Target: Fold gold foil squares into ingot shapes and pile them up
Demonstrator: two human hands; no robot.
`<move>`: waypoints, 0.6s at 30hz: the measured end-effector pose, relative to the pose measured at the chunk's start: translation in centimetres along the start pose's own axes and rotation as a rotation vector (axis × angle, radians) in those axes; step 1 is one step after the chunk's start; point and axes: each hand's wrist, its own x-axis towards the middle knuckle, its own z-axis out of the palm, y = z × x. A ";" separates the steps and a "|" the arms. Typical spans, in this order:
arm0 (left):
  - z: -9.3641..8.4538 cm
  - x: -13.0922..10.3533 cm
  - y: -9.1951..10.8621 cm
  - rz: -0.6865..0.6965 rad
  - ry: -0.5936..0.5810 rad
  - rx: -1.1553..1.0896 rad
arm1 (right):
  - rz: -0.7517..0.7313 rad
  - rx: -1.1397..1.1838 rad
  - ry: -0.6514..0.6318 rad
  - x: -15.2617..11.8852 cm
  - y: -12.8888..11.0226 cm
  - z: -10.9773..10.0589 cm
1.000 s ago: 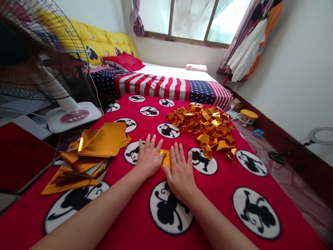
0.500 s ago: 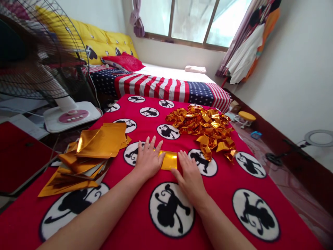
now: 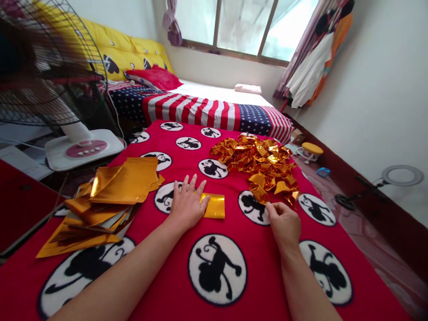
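My left hand [image 3: 187, 204] lies flat with its fingers spread, its palm and thumb resting over the left part of a rectangular sheet of gold foil paper [image 3: 216, 206]. The sheet's right part shows, flat on the red cloth. At the near edge of a heap of folded gold foil pieces [image 3: 264, 154], my right hand [image 3: 284, 219] is closed in a pinch. Its thumb and fingertip meet at the lower tip of a folded gold foil piece [image 3: 258, 189]. To the left of my left hand, a loose stack of gold foil sheets [image 3: 122, 183] is fanned out.
A red cloth with black monkey prints [image 3: 167, 292] covers the table. At left stands a white-based fan [image 3: 85, 149], its blades blurred. Beyond the table is a bed with a star-and-stripe cover [image 3: 194, 109]. A ring light [image 3: 402, 175] and a yellow stool [image 3: 312, 148] are at right.
My right hand has left the sheet's right edge, moved right to the heap and closed from open to a pinch. My left hand stays on the sheet. The view has shifted slightly.
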 end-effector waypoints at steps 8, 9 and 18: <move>-0.1 0.1 0.0 -0.003 -0.006 -0.028 | -0.001 0.565 -0.064 0.1 0.2 0.8; -0.1 0.1 0.0 -0.002 -0.006 -0.027 | -0.009 0.564 -0.067 0.0 0.0 0.8; -0.1 0.1 0.1 -0.008 -0.003 0.011 | -0.098 0.020 0.334 3.1 -1.1 -0.4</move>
